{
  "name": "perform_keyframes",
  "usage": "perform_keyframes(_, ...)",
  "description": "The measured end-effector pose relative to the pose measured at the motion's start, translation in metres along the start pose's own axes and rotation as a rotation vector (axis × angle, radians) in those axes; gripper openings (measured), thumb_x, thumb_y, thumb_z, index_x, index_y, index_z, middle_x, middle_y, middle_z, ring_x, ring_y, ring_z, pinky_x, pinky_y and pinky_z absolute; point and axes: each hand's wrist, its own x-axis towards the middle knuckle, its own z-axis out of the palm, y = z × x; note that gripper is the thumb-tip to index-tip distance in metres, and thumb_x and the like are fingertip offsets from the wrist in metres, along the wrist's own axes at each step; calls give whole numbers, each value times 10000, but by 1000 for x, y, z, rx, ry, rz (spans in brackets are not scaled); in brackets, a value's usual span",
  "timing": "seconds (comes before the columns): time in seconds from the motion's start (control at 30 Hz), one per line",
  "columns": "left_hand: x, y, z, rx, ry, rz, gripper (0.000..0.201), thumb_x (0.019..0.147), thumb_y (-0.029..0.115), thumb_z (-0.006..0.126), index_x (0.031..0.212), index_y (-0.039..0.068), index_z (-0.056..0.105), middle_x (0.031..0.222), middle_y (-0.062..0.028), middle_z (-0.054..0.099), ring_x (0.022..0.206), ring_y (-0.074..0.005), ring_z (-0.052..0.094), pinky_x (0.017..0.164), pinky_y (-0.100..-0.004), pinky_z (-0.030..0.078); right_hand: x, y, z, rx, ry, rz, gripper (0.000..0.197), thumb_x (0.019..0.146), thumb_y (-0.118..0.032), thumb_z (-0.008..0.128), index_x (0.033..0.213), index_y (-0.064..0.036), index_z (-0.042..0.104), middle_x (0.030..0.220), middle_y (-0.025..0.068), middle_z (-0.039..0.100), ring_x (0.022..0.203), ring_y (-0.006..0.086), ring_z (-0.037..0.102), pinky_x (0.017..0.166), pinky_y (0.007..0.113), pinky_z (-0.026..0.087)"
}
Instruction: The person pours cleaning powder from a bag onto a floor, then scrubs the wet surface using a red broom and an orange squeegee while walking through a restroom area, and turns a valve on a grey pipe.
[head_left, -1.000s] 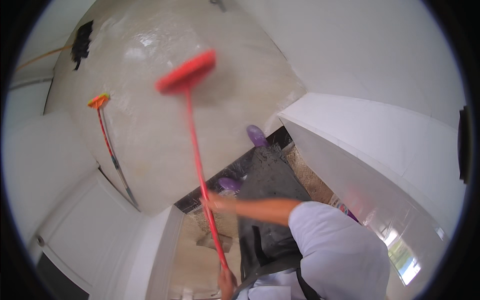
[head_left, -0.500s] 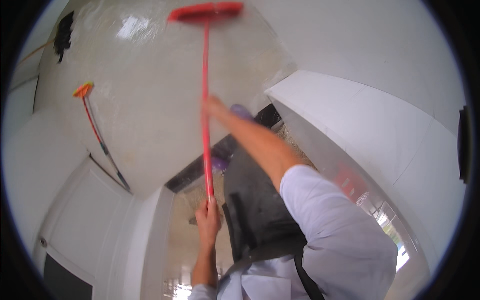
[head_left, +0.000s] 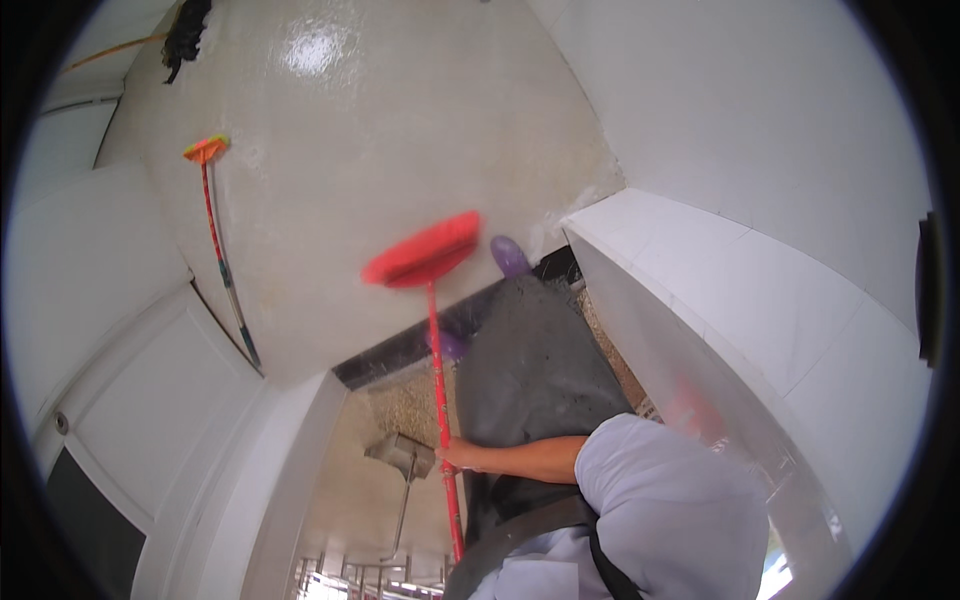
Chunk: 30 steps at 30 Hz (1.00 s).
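Note:
A red broom (head_left: 427, 250) with a long red handle (head_left: 437, 370) stretches ahead of me, its wide head over the pale floor just past the dark threshold strip. My right hand (head_left: 460, 456) is closed round the handle in front of my dark grey apron (head_left: 540, 350). The handle's lower end runs down beside the apron, and my left hand does not show. One purple shoe (head_left: 509, 257) stands at the right of the broom head; another purple shoe (head_left: 448, 345) is partly behind the handle.
Left of the handle is a metal long-handled dustpan (head_left: 402, 454). An orange-headed brush (head_left: 207, 150) lies along the left wall, with a black mop-like head (head_left: 186, 42) farther off. A white door (head_left: 150, 400) stands left, a white ledge (head_left: 700, 250) right.
The broom head has come back toward me from the far floor. My right hand has moved down and nearer my body with the handle. My left hand has left the view.

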Motion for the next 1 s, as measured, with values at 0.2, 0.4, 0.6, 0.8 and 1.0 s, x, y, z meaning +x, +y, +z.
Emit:
perform_keyframes(0.2, 112, 116, -28, -206, -116, 273, 437, 952, 354, 445, 662, 34, 510, 498, -39, 464, 446, -137, 499, 418, -283, 382, 51, -151, -19, -170, 249, -325, 266, 911, -274, 485, 982, -23, 432, 636, 124, 552, 467, 271, 578, 412, 407, 517)
perform_keyframes(0.4, 148, 213, -48, -649, -71, 505, 378, 924, 322, 513, 670, 43, 528, 494, -8, 450, 392, -87, 434, 353, -237, 322, -1, -362, -43, -768, 415, -552, 403, 899, -389, 492, 966, 8, 515, 776, 159, 593, 622, 270, 630, 482, 420, 518)
perform_keyframes(0.6, 110, 140, -113, -100, 335, 596, 406, 887, 425, 509, 971, 62, 669, 770, -195, 643, 730, -332, 641, 614, -435, 459, -183, -351, -116, -344, 568, -895, 240, 890, -206, 508, 937, 22, 566, 789, 169, 635, 657, 253, 663, 563, 369, 577)
perform_keyframes(0.8, 166, 129, -170, -28, 299, 558, 416, 876, 432, 535, 892, 37, 662, 677, -119, 615, 607, -247, 572, 552, -391, 431, -279, -312, -166, -158, 862, -875, 153, 827, -82, 532, 851, 67, 556, 714, 196, 625, 586, 286, 656, 517, 395, 579)
perform_keyframes(1.0, 124, 210, -229, -3, 97, 211, 365, 907, 396, 520, 995, 66, 649, 568, -15, 503, 490, -82, 468, 430, -245, 374, -300, -486, -242, -622, 1190, -834, 188, 781, -51, 534, 648, 58, 612, 613, 172, 641, 522, 248, 653, 478, 350, 551)
